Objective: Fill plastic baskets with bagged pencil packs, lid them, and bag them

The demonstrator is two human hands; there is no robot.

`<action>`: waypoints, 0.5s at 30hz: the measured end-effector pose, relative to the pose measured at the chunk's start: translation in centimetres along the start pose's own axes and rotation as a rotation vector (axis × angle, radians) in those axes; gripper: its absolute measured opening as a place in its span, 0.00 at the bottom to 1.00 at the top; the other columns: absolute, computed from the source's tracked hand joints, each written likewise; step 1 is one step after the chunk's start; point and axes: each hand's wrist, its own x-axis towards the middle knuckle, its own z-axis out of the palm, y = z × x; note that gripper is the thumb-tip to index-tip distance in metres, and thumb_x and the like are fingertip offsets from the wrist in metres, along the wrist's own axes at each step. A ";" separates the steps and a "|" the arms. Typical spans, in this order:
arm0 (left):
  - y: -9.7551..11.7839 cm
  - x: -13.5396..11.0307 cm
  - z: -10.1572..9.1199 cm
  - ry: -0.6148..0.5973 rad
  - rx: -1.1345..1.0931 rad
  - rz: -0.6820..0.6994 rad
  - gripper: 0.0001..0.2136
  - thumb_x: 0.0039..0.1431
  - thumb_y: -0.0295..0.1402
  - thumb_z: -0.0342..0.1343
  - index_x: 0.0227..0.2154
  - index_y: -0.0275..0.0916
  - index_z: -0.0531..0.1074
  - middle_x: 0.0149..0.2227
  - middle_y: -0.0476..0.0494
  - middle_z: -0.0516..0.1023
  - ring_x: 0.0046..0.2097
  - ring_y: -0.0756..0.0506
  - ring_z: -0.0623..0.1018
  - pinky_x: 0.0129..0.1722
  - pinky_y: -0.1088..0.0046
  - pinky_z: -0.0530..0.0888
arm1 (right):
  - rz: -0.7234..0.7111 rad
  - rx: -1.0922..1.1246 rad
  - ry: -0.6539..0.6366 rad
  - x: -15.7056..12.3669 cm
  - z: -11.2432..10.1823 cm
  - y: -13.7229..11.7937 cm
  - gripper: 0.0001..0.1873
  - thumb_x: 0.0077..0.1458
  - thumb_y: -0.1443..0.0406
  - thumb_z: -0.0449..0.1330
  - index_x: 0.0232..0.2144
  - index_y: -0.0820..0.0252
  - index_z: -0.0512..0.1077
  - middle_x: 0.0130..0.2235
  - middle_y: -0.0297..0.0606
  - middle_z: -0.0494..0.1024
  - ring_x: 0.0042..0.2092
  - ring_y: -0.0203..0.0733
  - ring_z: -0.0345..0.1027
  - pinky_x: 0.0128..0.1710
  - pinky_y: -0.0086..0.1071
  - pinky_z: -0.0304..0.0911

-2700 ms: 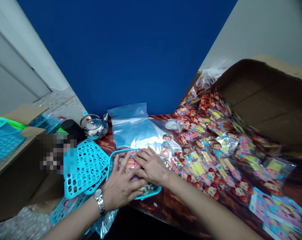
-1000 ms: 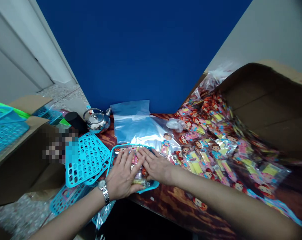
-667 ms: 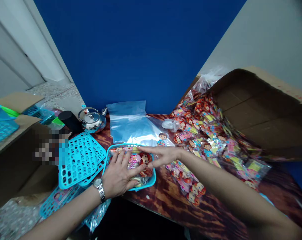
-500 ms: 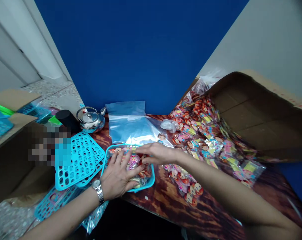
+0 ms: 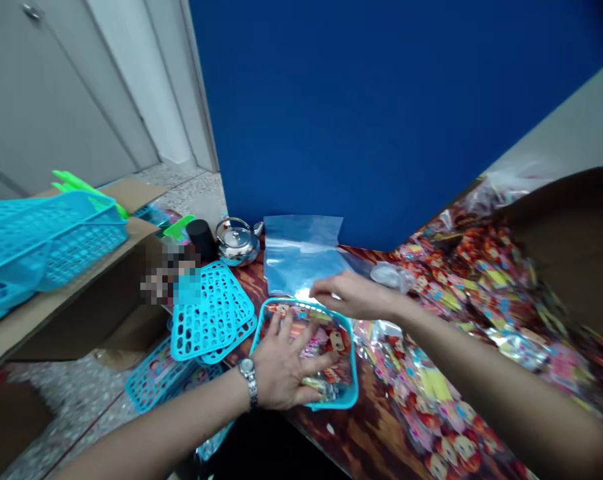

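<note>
My left hand, with a metal watch on its wrist, lies with fingers spread over small printed plastic packets. These fill a blue plastic basket at the table's front edge. My right hand hovers above the basket's far right rim, its fingers loosely bent and no object visible in them. Just beyond it lie clear plastic bags, flat on the table. Left of the basket are flat, perforated blue lids, partly overlapping; a blurred patch covers their upper left corner.
Many loose packets spread over the right of the wood-patterned table, by a cardboard box. A metal kettle and a black cylinder stand at the back left. More blue baskets sit in a carton at the left.
My right hand has lifted off the packets to above the far rim, its fingers more bent. My left hand stays spread on the packets. The view has swung left.
</note>
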 end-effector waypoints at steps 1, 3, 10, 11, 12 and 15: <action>-0.1 0.0 0.0 0.005 -0.018 -0.004 0.32 0.55 0.60 0.40 0.61 0.63 0.43 0.65 0.40 0.49 0.61 0.20 0.53 0.52 0.34 0.50 | -0.008 -0.053 0.075 2.0 0.1 -1.0 0.11 0.57 0.69 0.52 0.40 0.57 0.73 0.36 0.36 0.79 0.35 0.39 0.72 0.35 0.31 0.63; -0.1 -0.1 -0.1 -0.003 -0.056 -0.030 0.31 0.54 0.61 0.38 0.61 0.64 0.43 0.65 0.40 0.51 0.60 0.21 0.56 0.51 0.35 0.52 | -0.110 -0.152 0.079 6.4 1.5 -3.8 0.12 0.56 0.67 0.55 0.44 0.57 0.71 0.40 0.39 0.77 0.40 0.43 0.71 0.38 0.34 0.65; -0.2 -0.3 -0.4 -0.047 -0.266 0.048 0.32 0.61 0.55 0.38 0.64 0.48 0.42 0.65 0.47 0.54 0.59 0.39 0.63 0.58 0.61 0.58 | -0.359 -0.454 -0.263 16.4 12.3 -11.2 0.51 0.40 0.51 0.68 0.62 0.52 0.49 0.62 0.62 0.50 0.56 0.72 0.55 0.44 0.63 0.59; -0.2 -0.4 -0.3 -0.024 -0.274 0.049 0.33 0.61 0.54 0.38 0.64 0.45 0.42 0.65 0.46 0.54 0.59 0.39 0.63 0.58 0.63 0.58 | -0.363 -0.491 -0.264 16.7 13.2 -11.4 0.50 0.41 0.52 0.68 0.62 0.52 0.50 0.62 0.63 0.51 0.56 0.72 0.57 0.43 0.63 0.60; -0.3 -0.4 -0.2 -0.004 -0.272 0.050 0.33 0.61 0.54 0.38 0.64 0.44 0.42 0.65 0.46 0.54 0.59 0.39 0.63 0.58 0.64 0.59 | -0.382 -0.520 -0.259 16.7 13.7 -11.5 0.46 0.43 0.54 0.67 0.61 0.53 0.52 0.60 0.63 0.55 0.54 0.69 0.60 0.42 0.60 0.62; -0.2 -0.6 0.1 0.018 -0.236 0.041 0.33 0.60 0.55 0.40 0.64 0.46 0.44 0.64 0.48 0.54 0.60 0.38 0.62 0.59 0.63 0.58 | -0.449 -0.565 -0.224 15.8 13.8 -11.7 0.24 0.56 0.62 0.57 0.55 0.57 0.61 0.49 0.57 0.70 0.46 0.56 0.69 0.34 0.43 0.69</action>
